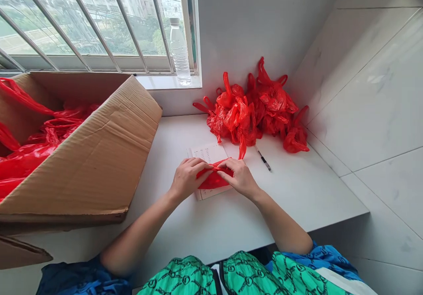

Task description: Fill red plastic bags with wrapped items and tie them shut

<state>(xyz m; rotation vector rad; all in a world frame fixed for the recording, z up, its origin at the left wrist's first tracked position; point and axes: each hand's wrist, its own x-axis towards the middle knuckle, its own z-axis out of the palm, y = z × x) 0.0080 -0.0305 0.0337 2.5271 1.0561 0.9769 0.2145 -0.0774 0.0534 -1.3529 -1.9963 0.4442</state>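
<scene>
Head-view left hand (187, 178) and right hand (240, 178) pinch a red bag (214, 179).

Two bare hands (188, 179) (239, 178), one red plastic bag (214, 178), one clear plastic bottle (180, 53) and one black pen (263, 160) are counted.

Your white tabletop (211, 229) checks out as follows — a cardboard box (76, 163) at left, a heap of red plastic bags (251, 110) at the back corner, a sheet of handwritten notes (206, 154) mid-surface, a pen (263, 160) just beside it.
</scene>
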